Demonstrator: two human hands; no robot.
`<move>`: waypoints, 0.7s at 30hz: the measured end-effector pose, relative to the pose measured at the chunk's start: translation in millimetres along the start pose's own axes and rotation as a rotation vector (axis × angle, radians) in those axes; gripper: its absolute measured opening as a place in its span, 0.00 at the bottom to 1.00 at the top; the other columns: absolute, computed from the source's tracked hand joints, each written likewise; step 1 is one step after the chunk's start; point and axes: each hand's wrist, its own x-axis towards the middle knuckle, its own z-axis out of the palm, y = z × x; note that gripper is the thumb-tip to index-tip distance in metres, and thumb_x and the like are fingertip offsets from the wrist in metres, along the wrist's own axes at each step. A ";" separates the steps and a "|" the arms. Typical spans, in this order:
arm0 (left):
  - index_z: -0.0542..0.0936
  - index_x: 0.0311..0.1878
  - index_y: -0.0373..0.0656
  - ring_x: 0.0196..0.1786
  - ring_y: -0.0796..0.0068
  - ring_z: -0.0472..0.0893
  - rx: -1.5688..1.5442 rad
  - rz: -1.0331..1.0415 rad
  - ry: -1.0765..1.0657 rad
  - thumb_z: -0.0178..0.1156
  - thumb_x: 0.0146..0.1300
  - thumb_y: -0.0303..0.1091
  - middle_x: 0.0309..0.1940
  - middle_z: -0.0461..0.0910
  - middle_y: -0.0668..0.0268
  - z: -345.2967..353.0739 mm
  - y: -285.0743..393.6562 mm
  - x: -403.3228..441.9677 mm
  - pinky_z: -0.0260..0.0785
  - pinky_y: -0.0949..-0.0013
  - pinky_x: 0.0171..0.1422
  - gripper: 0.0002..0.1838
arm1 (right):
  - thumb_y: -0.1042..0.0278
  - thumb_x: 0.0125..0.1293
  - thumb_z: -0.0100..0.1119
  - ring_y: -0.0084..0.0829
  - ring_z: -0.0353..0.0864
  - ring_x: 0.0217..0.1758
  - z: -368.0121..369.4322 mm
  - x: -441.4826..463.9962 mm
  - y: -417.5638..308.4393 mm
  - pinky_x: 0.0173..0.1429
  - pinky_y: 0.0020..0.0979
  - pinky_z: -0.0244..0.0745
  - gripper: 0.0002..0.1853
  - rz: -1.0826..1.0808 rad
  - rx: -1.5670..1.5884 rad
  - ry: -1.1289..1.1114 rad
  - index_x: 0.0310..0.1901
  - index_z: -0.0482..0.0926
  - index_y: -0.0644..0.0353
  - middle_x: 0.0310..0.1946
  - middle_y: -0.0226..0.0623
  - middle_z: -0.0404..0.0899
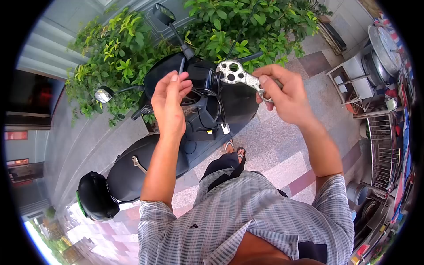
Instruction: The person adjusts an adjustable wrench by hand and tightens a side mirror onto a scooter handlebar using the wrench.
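A silver multi-hole wrench (234, 76), its round head cut with several openings, is gripped at its far end by my right hand (282, 92). The head points left, above the front of a black scooter (201, 75). My left hand (170, 104) is raised to the left of the wrench, apart from it, with fingers curled toward the thumb. A thin dark rod (182, 65) shows just above that thumb; whether it is held or belongs to the scooter behind, I cannot tell. On the scooter's seat (128, 154) lies an adjustable wrench (139, 164).
Leafy bushes (247, 26) stand behind the scooter, whose mirrors (104, 94) stick out. A black top box (95, 196) sits at its rear. Metal pots (383, 51) and a metal rack (382, 150) line the right side of the tiled pavement (282, 137).
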 end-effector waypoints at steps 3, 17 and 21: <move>0.73 0.63 0.24 0.51 0.68 0.82 0.218 0.113 0.122 0.63 0.73 0.41 0.53 0.82 0.51 -2.6 -14.6 84.0 0.78 0.65 0.58 0.28 | 0.70 0.76 0.54 0.17 0.77 0.23 -23.4 73.9 14.2 0.22 0.22 0.65 0.12 0.048 -0.007 -0.130 0.50 0.82 0.70 0.25 0.36 0.82; 0.72 0.62 0.26 0.29 0.77 0.70 -0.132 -0.144 -0.015 0.52 0.79 0.35 0.33 0.77 0.62 35.6 -37.6 198.1 0.65 0.70 0.31 0.20 | 0.71 0.75 0.53 0.18 0.64 0.14 17.1 175.3 48.6 0.16 0.23 0.52 0.11 0.457 0.173 -0.245 0.48 0.80 0.70 0.23 0.44 0.81; 0.72 0.62 0.25 0.26 0.79 0.66 -0.208 -0.157 0.022 0.52 0.80 0.34 0.29 0.73 0.66 41.3 -33.3 195.4 0.59 0.72 0.29 0.20 | 0.71 0.75 0.52 0.17 0.62 0.13 19.3 178.8 46.1 0.16 0.23 0.50 0.11 0.503 0.160 -0.291 0.48 0.80 0.70 0.23 0.44 0.81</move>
